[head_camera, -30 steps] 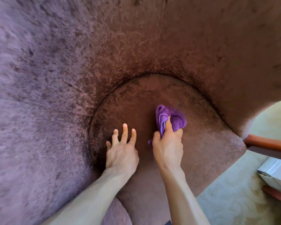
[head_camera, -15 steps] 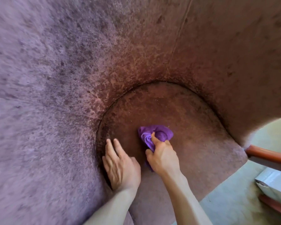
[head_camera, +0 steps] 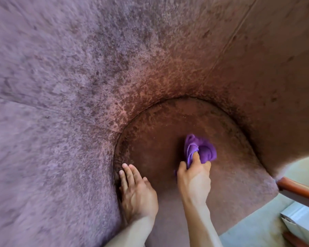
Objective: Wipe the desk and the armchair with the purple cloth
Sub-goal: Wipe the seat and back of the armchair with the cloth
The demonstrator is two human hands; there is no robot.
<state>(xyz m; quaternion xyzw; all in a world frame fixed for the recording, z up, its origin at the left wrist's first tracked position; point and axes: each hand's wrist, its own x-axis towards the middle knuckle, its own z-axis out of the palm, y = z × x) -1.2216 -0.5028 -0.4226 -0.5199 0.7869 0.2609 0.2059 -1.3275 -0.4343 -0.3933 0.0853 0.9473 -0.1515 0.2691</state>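
You have one purple cloth, bunched in your right hand, whose grip is closed on it, near the middle of the armchair seat. Your left hand lies flat and open at the seat's left edge. The seat's back and right parts are free.

We see the armchair in mottled velvet, dusty mauve on its left side and rusty brown toward the seat and right side, flecked with darker blotches. The cloth on the seat is bright violet. At the right, a wooden rail shows orange-red above pale grey-green carpet.
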